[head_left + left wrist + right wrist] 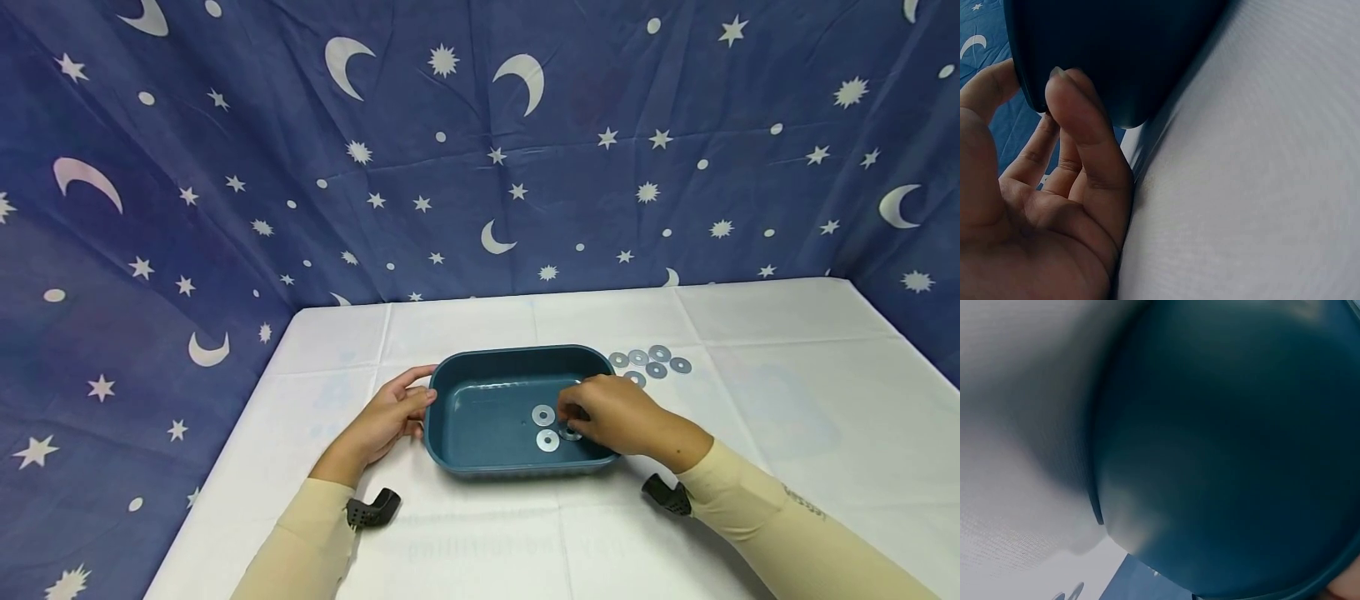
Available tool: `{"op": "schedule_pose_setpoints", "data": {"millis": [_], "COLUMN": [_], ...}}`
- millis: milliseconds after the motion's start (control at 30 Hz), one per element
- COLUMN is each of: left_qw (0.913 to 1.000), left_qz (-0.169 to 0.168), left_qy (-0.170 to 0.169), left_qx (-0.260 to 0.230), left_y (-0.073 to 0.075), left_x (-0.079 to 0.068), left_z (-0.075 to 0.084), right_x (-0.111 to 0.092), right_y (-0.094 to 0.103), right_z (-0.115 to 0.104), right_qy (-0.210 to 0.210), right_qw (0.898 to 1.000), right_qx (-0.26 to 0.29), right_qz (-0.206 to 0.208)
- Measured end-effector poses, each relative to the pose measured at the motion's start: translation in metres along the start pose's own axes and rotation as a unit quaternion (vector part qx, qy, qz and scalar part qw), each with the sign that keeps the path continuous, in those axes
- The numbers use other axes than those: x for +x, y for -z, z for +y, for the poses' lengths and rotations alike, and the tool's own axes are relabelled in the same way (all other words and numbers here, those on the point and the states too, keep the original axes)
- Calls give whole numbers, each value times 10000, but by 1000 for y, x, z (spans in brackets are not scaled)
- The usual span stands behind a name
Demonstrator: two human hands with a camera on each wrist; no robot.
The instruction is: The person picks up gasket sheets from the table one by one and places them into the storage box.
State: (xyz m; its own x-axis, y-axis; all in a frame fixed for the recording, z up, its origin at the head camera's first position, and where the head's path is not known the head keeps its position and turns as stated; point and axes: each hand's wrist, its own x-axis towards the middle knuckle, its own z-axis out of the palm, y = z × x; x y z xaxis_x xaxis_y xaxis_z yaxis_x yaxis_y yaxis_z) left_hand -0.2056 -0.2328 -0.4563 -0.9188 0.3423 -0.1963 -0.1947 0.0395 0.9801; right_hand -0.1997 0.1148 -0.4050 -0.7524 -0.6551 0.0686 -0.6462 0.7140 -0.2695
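Observation:
My left hand [386,417] holds the left end of a dark teal plastic basin [495,472], thumb at the rim and fingers curled against the outer wall. In the left wrist view those fingers [1088,131] lie close along the basin wall [1129,56]. My right hand [615,417] reaches over the right rim with its fingers bent down. It pinches a metal washer [570,433] close over the basin floor, and the fingers partly cover it. Beside it lie an upper flat washer [543,415] and a lower one [547,440].
Several more washers [656,370] lie on the white cloth just past the basin's right rear corner. The white tablecloth [480,533] covers the table. A dark blue curtain [420,167] with moons and stars hangs behind and at the sides.

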Motion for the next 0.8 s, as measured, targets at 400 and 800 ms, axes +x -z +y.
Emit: {"op": "schedule_pose_setpoints", "data": {"millis": [400,800], "left_qw": [10000,10000], "left_qz": [15,-61], "left_qy": [14,-73], "left_qx": [-10,1], "left_y": [-1,0], "left_x": [-1,1], "left_z": [1,-1], "right_x": [3,3], "right_y": [-2,-5], "right_z": [-4,-3], "right_qy": [79,89], "right_qw": [9995,9990], "right_qx": [-303,-424], "right_qz": [29,54]}}
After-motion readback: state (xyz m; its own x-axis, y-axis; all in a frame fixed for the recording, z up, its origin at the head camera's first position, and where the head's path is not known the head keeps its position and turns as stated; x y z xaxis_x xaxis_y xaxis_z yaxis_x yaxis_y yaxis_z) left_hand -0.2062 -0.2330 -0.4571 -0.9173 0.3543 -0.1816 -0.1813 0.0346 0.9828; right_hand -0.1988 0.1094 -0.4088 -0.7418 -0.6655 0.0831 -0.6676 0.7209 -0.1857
